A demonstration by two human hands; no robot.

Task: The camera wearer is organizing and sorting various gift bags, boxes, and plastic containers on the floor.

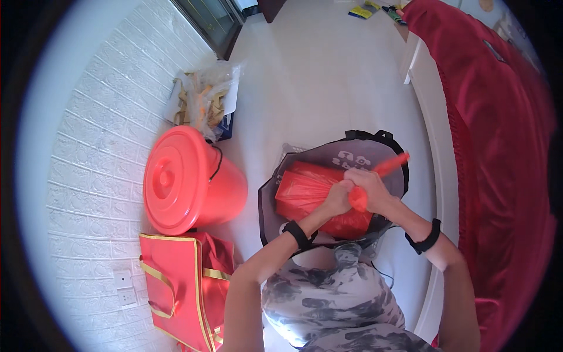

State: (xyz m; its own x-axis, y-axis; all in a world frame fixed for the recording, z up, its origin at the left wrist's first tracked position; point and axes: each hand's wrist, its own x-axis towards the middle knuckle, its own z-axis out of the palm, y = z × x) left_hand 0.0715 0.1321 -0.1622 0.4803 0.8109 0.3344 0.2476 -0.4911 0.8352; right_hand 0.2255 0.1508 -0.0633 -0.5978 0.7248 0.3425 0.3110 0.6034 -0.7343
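Note:
A red plastic bag (305,190) sits inside a wide open grey bag (316,155) with black edging and black handles. Something boxy fills the red bag, and its film is pulled into folds toward my hands. My left hand (338,198) is closed on the gathered neck of the red bag. Right beside it, touching, my right hand (369,188) grips the same bag's twisted top. One red end sticks out to the upper right of that hand, and another red loop hangs below between the hands. Dark bands circle both my wrists.
To the left stand a lidded red bucket (231,190) and a red bag with gold trim (170,278). Behind the bucket, a box (226,126) holds clear plastic and brown paper. A dark red cloth (492,135) drapes over white furniture on the right. A white textured wall (88,176) bounds the left.

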